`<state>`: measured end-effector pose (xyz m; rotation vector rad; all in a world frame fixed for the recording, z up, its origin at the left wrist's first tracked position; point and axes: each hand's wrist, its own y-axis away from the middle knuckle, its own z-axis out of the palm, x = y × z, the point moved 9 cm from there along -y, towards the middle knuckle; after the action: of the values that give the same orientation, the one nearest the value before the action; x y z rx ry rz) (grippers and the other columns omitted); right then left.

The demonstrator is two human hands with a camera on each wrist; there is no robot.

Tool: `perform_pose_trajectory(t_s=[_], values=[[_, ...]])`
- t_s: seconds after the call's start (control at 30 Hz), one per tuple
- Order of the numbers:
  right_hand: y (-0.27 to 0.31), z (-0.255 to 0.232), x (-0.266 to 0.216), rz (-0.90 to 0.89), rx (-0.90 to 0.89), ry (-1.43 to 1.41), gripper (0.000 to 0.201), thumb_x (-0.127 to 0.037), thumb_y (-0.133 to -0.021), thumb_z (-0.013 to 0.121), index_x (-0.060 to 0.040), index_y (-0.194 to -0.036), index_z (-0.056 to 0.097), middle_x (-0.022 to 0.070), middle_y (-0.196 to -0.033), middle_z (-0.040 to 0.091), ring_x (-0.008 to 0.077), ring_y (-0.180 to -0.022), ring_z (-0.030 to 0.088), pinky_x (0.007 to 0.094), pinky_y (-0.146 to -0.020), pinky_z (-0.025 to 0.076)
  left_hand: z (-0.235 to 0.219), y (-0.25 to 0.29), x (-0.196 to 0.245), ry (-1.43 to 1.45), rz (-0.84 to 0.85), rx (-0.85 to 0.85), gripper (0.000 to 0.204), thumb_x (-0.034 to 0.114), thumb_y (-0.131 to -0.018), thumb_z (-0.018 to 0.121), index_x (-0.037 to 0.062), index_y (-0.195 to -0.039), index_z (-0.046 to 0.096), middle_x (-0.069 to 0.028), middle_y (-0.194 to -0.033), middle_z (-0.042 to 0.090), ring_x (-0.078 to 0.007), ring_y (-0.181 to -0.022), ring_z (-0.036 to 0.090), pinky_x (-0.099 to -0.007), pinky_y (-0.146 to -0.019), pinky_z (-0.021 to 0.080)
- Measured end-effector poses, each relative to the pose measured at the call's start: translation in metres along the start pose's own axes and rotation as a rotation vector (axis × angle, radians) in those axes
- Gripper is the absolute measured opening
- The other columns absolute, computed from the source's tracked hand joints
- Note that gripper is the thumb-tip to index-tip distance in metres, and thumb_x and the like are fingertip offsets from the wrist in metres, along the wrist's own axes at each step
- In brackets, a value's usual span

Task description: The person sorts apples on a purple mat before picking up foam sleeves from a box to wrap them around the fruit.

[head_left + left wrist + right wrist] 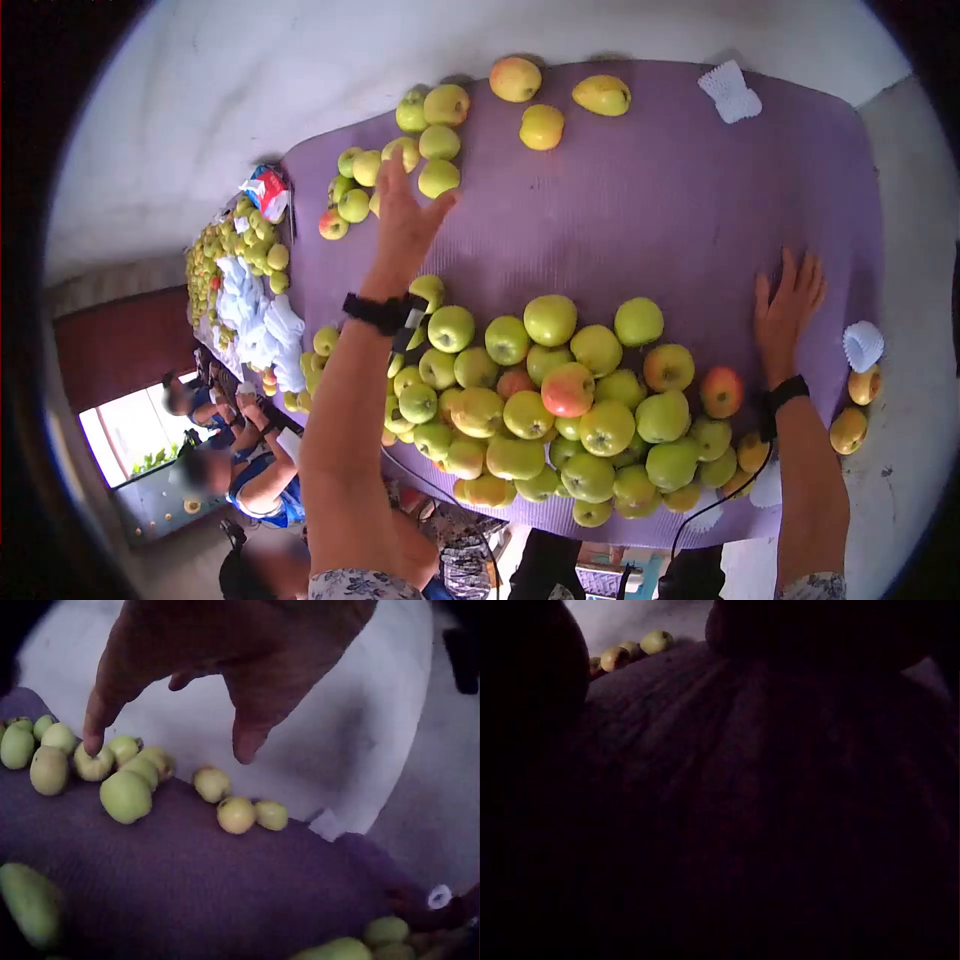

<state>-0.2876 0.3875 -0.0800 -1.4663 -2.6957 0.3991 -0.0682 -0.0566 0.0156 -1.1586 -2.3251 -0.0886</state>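
My left hand (403, 225) reaches over a back-left group of yellow-green apples, thumb spread wide and nothing gripped. Its fingertips overlap a pale apple (401, 153) in the head view, and a green apple (439, 179) lies by the thumb. From the left wrist view, the hand (240, 645) hangs above the row, one fingertip over a yellowish apple (94, 763). On the right of the purple mat (620, 210), my right hand (788, 310) rests palm down with fingers extended. The right wrist view is mostly dark, with a few apples (657, 642) at its top.
A large heap of green and blushed apples (606, 428) covers the near side between my forearms. White foam nets (731, 92) lie back right. Far left are more apples (225, 262), white foam (262, 318) and a red-blue packet (268, 192). Other people (265, 480) sit lower left.
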Motion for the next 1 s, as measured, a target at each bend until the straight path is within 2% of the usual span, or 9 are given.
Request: perform_pose_trajectory(t_s=[0.07,0.17,0.37,0.5,0.6,0.7,0.77,0.87,1.0], values=[[0.008,0.003,0.0,-0.002,-0.019,0.001,0.051,-0.034,-0.089,0.052,-0.0085,-0.132,0.043,0.0201,-0.142,0.032,0.0389,-0.133,0.025,0.0539,-0.108,0.016,0.021,-0.012,-0.003,-0.175,0.007,-0.065,0.094,0.027,-0.065,0.079,0.0044,-0.14,0.026,-0.0254,-0.138,0.03,-0.0438,-0.127,0.03,-0.0454,-0.104,0.032],[-0.006,0.006,0.001,0.0,-0.02,-0.005,0.05,-0.033,-0.089,0.051,-0.0074,-0.131,0.044,0.0208,-0.142,0.031,0.0388,-0.132,0.026,0.0538,-0.108,0.016,0.043,-0.041,-0.005,-0.309,0.09,-0.082,0.093,0.026,-0.065,0.08,0.0022,-0.138,0.028,-0.0262,-0.134,0.033,-0.0443,-0.124,0.034,-0.045,-0.102,0.034],[-0.005,0.007,0.001,0.007,-0.047,0.005,0.05,-0.034,-0.09,0.049,-0.0071,-0.131,0.043,0.0214,-0.142,0.031,0.0387,-0.133,0.024,0.0537,-0.109,0.014,0.06,-0.061,-0.04,-0.166,-0.078,-0.022,0.085,0.024,-0.065,0.079,0.0054,-0.134,0.034,-0.0257,-0.13,0.035,-0.0423,-0.119,0.039,-0.0444,-0.098,0.038],[-0.003,0.01,0.002,0.025,-0.084,0.021,0.052,-0.036,-0.09,0.049,-0.0071,-0.132,0.042,0.0209,-0.142,0.03,0.0382,-0.134,0.022,0.0533,-0.109,0.013,0.058,-0.051,-0.036,-0.298,-0.156,-0.017,0.078,0.022,-0.066,0.078,0.0091,-0.132,0.037,-0.0248,-0.127,0.038,-0.0403,-0.118,0.04,-0.0441,-0.093,0.041],[-0.004,0.009,0.0,0.036,-0.085,0.007,0.053,-0.036,-0.09,0.048,-0.0073,-0.133,0.041,0.0204,-0.143,0.03,0.0378,-0.134,0.022,0.053,-0.109,0.013,0.052,-0.047,-0.037,-0.366,-0.193,0.009,0.071,0.019,-0.067,0.076,0.0129,-0.128,0.04,-0.0211,-0.126,0.04,-0.0385,-0.116,0.043,-0.0451,-0.088,0.044],[-0.003,0.008,0.0,0.024,-0.082,0.012,0.053,-0.037,-0.09,0.048,-0.0078,-0.134,0.041,0.0204,-0.143,0.03,0.0377,-0.134,0.022,0.0532,-0.109,0.013,0.054,-0.045,-0.036,-0.249,-0.13,0.019,0.062,0.018,-0.071,0.073,0.0147,-0.124,0.042,-0.0164,-0.124,0.045,-0.0375,-0.111,0.049,-0.0465,-0.083,0.046],[-0.002,0.008,0.0,0.044,-0.083,0.018,0.052,-0.036,-0.09,0.048,-0.0081,-0.133,0.041,0.0202,-0.143,0.03,0.0376,-0.134,0.023,0.0534,-0.109,0.013,0.053,-0.039,-0.045,-0.261,-0.257,-0.045,0.057,0.019,-0.074,0.071,0.0135,-0.122,0.041,-0.0129,-0.121,0.05,-0.0361,-0.105,0.055,-0.0463,-0.08,0.047],[-0.002,0.007,0.001,0.022,-0.057,0.018,0.051,-0.035,-0.089,0.048,-0.008,-0.133,0.042,0.0203,-0.142,0.031,0.0375,-0.134,0.023,0.0534,-0.109,0.014,0.049,-0.03,-0.053,-0.243,-0.13,0.02,0.055,0.019,-0.076,0.068,0.0126,-0.123,0.04,-0.0125,-0.12,0.051,-0.0357,-0.101,0.057,-0.0451,-0.08,0.047],[-0.002,0.006,0.0,0.046,-0.085,0.037,0.051,-0.034,-0.089,0.049,-0.0078,-0.132,0.042,0.0205,-0.142,0.032,0.0372,-0.134,0.024,0.0531,-0.109,0.014,0.046,-0.021,-0.055,-0.249,-0.143,0.003,0.055,0.019,-0.076,0.068,0.011,-0.123,0.039,-0.0112,-0.12,0.051,-0.0347,-0.103,0.056,-0.0441,-0.08,0.047]])
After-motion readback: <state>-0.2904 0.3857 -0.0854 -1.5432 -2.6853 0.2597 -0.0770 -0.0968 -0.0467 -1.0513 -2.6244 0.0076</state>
